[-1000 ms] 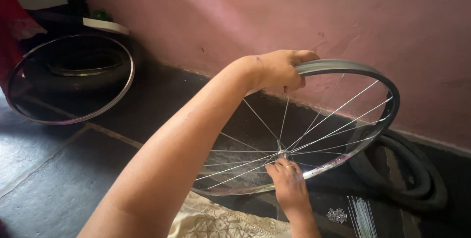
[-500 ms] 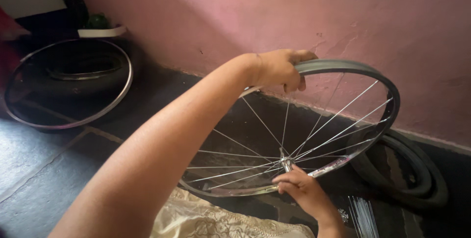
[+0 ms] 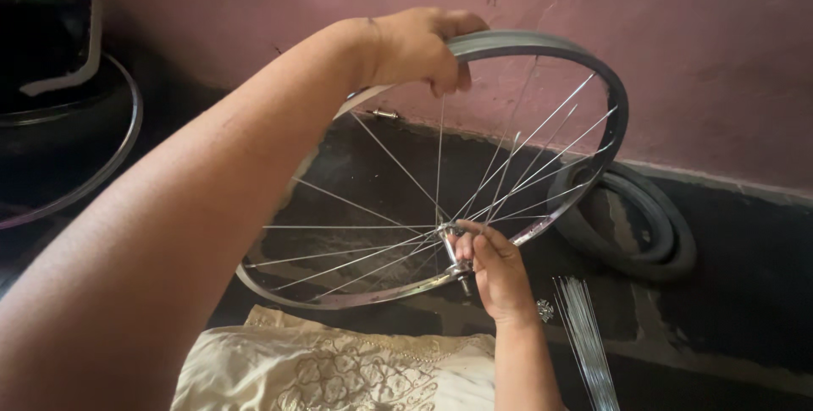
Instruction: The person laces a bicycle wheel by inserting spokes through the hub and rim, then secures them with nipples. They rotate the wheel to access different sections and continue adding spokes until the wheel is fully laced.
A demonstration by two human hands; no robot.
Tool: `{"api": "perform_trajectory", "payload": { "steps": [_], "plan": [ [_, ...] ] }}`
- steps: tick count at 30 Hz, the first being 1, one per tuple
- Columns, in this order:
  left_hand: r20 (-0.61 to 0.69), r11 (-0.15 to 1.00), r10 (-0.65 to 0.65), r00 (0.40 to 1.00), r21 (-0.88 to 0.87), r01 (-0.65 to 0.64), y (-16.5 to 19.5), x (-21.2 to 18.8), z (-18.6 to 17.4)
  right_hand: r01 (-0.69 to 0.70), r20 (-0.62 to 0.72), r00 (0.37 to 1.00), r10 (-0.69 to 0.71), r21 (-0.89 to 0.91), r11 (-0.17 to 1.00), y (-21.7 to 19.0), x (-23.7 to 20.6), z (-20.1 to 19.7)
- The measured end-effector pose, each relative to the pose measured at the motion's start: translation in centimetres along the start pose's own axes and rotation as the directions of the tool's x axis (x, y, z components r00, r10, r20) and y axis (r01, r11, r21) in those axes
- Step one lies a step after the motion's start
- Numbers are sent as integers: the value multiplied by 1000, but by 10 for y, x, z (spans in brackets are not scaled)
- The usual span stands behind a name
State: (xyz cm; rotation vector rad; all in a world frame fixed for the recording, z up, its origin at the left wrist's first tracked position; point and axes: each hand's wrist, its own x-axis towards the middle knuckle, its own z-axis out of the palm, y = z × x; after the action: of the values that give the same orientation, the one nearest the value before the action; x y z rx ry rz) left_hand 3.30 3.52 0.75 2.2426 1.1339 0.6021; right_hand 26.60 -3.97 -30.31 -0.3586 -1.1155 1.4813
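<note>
Cream cloth [image 3: 339, 369] with stitched patterns lies nearest, at the bottom edge, over the person's lap. Just right of it, a bundle of loose spokes [image 3: 584, 339] lies on the dark floor [image 3: 737, 292], with a small metal part beside its near-left side.

Right hand [image 3: 495, 271] rises from the bottom edge, its grip closed around the hub [image 3: 453, 250] at the middle of the wheel [image 3: 542, 47], fingertips pinching the hub's metal axle. The wheel is held tilted off the floor, between the two hands: its near rim hangs just above the cloth, its far rim stands high against the wall. Thin spokes fan from the hub out to the rim, some of them crossing.

Left hand [image 3: 419, 47] reaches across from the near left on a long bare forearm, and its grip is closed over the top of the far rim, fingers curled over the grey rim strip.

Farther right, a black tyre [image 3: 652, 233] lies flat on the floor, partly behind the wheel's right side. At far left a second rim [image 3: 118, 157] rests over another dark tyre. Pink wall [image 3: 677, 30] closes the scene behind everything.
</note>
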Motion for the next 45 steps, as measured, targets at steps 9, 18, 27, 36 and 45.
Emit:
{"api": "perform_trajectory", "payload": {
  "steps": [9, 18, 27, 36, 45],
  "plan": [
    [-462, 707, 381, 801, 704, 69, 6, -85, 36, -80, -228, 971, 72, -26, 996, 4, 7, 4],
    [-500, 658, 315, 807, 728, 194, -6, -114, 32, -98, -64, 993, 99, 16, 995, 8, 4, 17],
    [-328, 637, 312, 892, 769, 59, 19, -36, 23, -62, -21, 998, 59, -160, 985, 3, -5, 45],
    [-296, 700, 355, 887, 713, -42, 31, 9, 33, -48, 30, 998, 46, 64, 997, -12, -3, 34],
    [-302, 787, 134, 944, 612, 84, 16, -17, 13, -168, -44, 983, 179, 188, 968, -10, 1, 45]
  ]
}}
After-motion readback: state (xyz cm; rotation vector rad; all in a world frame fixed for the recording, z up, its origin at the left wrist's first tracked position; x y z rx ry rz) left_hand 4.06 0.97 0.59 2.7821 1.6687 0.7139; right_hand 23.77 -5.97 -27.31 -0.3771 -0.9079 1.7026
